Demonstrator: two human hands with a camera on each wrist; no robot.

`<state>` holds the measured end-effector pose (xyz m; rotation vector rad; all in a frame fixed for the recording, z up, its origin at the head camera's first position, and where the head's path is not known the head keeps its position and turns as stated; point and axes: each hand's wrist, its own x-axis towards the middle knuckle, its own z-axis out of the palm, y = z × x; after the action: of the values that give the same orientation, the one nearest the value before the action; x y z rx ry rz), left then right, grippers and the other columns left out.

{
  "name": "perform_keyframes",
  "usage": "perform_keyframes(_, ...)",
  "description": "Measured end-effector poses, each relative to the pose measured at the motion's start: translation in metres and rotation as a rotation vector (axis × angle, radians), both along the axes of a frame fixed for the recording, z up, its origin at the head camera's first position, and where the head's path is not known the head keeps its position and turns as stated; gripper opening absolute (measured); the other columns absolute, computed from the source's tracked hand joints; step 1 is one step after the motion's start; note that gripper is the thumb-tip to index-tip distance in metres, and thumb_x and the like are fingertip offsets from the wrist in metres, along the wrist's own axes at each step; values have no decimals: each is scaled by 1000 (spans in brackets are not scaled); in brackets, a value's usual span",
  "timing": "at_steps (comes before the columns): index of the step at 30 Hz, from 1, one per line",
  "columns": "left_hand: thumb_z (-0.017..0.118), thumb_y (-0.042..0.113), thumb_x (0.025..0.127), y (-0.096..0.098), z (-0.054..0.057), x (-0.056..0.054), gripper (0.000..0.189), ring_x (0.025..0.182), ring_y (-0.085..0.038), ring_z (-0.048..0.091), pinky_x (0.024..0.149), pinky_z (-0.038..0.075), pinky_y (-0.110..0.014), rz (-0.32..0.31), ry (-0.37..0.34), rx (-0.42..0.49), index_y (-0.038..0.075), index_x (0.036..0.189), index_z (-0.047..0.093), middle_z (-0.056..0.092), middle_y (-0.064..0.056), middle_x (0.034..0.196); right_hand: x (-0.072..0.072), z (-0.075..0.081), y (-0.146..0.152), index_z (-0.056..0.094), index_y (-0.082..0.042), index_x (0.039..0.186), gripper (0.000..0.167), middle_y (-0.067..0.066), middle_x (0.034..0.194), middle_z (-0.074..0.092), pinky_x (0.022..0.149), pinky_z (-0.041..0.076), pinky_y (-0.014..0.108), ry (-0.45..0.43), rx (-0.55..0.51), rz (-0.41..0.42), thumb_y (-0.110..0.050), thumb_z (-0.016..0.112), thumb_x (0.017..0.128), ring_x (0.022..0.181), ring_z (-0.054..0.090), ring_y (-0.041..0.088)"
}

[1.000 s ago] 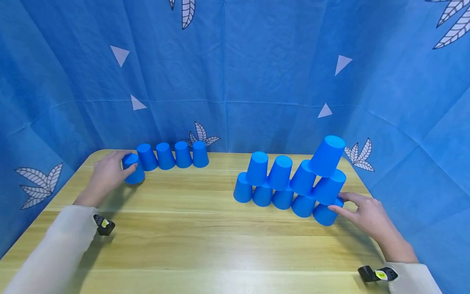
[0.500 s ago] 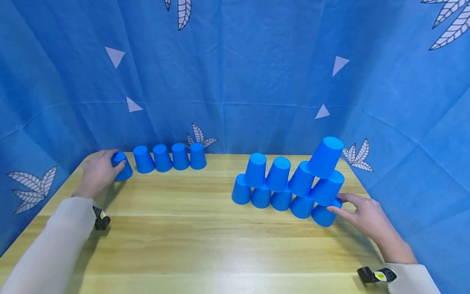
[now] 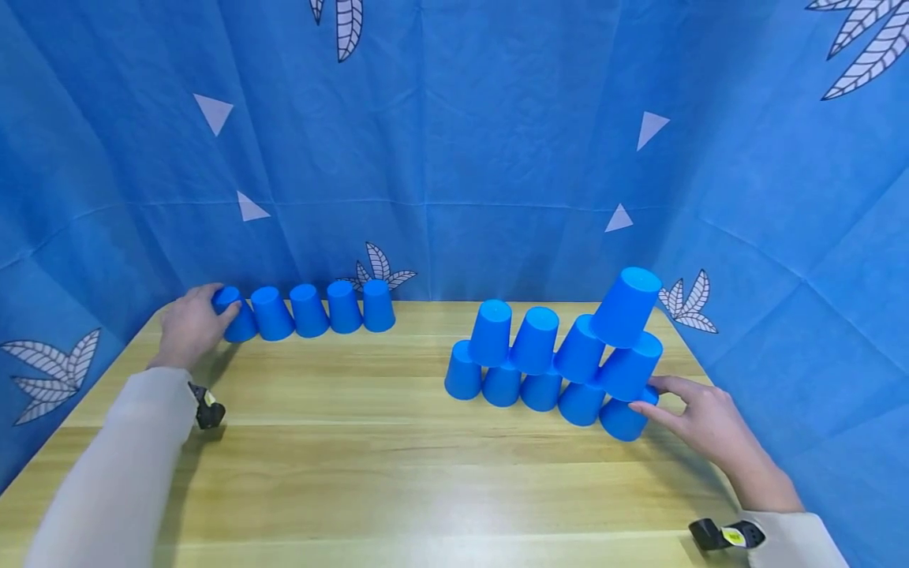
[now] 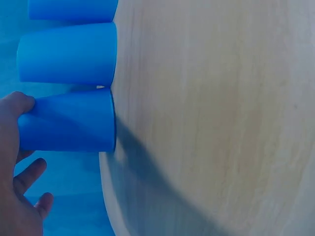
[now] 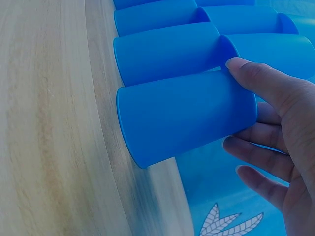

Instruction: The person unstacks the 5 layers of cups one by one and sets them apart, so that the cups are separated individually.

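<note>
A wooden table carries two rows of upturned blue cups.

left hand grips blue cup | two more cups alongside

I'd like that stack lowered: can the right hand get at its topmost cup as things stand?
Probably yes: nothing visible blocks the topmost cup, though the right hand would first release the bottom-row end cup.

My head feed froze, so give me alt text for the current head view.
The left hand grips the leftmost blue cup of a row of five on a wooden table; the right hand grips the rightmost bottom cup of a three-level stack. All cups are upside down; the stack has five below, four above and one top cup at right.
</note>
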<state>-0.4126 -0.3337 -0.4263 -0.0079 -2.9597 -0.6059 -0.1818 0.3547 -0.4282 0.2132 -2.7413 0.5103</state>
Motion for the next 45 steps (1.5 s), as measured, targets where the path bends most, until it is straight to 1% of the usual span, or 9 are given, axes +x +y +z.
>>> perform_keyframes(5, 40, 53, 101, 1, -2, 0, 78, 126, -60, 29, 94, 25, -74, -7, -17, 10, -7, 148, 26, 28, -38, 144, 0, 1, 0, 71, 0, 110, 47, 20, 100, 72, 53, 45, 29, 6, 7, 7, -35, 81, 80, 51, 45, 3)
perform_keyframes(9, 35, 59, 99, -4, 2, 5, 82, 130, -59, 23, 98, 21, -76, -20, 5, 30, -6, 150, 25, 23, -38, 146, 0, 2, -1, 71, 1, 109, 48, 20, 99, 72, 59, 52, 40, 11, 9, 16, -35, 81, 80, 61, 60, 15)
perform_keyframes(14, 34, 60, 99, -7, 17, 12, 81, 133, -59, 19, 98, 14, -77, -63, 73, 38, -3, 149, 30, 23, -36, 148, 0, 3, -2, 70, 3, 110, 49, 22, 100, 71, 66, 53, 54, 2, 2, 17, -36, 80, 81, 72, 67, 30)
perform_keyframes(20, 36, 59, 99, 8, 37, 19, 77, 132, -58, 22, 98, 14, -77, -128, 106, -7, 0, 148, 35, 27, -34, 148, 0, 4, -1, 70, 2, 111, 50, 21, 102, 71, 69, 53, 55, -3, 11, 5, -38, 79, 82, 67, 64, 23)
perform_keyframes(24, 39, 58, 99, 30, 55, 25, 74, 131, -57, 25, 98, 15, -77, -199, 135, -37, 1, 146, 38, 33, -33, 146, 1, 4, -2, 70, 2, 113, 50, 22, 104, 71, 72, 53, 58, -27, -5, 5, -38, 78, 83, 76, 67, 32)
perform_keyframes(29, 46, 53, 99, 73, 83, 35, 68, 132, -55, 28, 101, 17, -74, -292, 159, -75, 2, 145, 42, 38, -30, 145, 1, 4, -1, 69, 3, 113, 52, 22, 104, 70, 75, 52, 59, -38, -15, 3, -39, 77, 84, 93, 67, 43)
perform_keyframes(34, 53, 47, 99, 111, 104, 50, 62, 133, -49, 32, 101, 22, -71, -394, 189, -110, 5, 143, 46, 42, -25, 145, 1, 2, -1, 69, 4, 113, 52, 22, 104, 70, 72, 53, 56, -41, -13, 2, -38, 77, 84, 87, 68, 39)
perform_keyframes(39, 55, 46, 98, 146, 120, 63, 59, 135, -45, 33, 104, 22, -68, -498, 205, -103, 9, 144, 47, 44, -20, 145, 1, 3, -2, 69, 4, 113, 53, 23, 104, 70, 69, 53, 54, -44, -8, 9, -39, 77, 84, 82, 68, 36)
perform_keyframes(45, 58, 43, 97, 190, 133, 73, 57, 133, -40, 38, 104, 26, -65, -631, 245, -97, 11, 143, 50, 48, -16, 143, 1, 4, -1, 70, 2, 112, 51, 22, 103, 71, 62, 50, 40, -40, -4, 6, -38, 78, 83, 68, 60, 20)
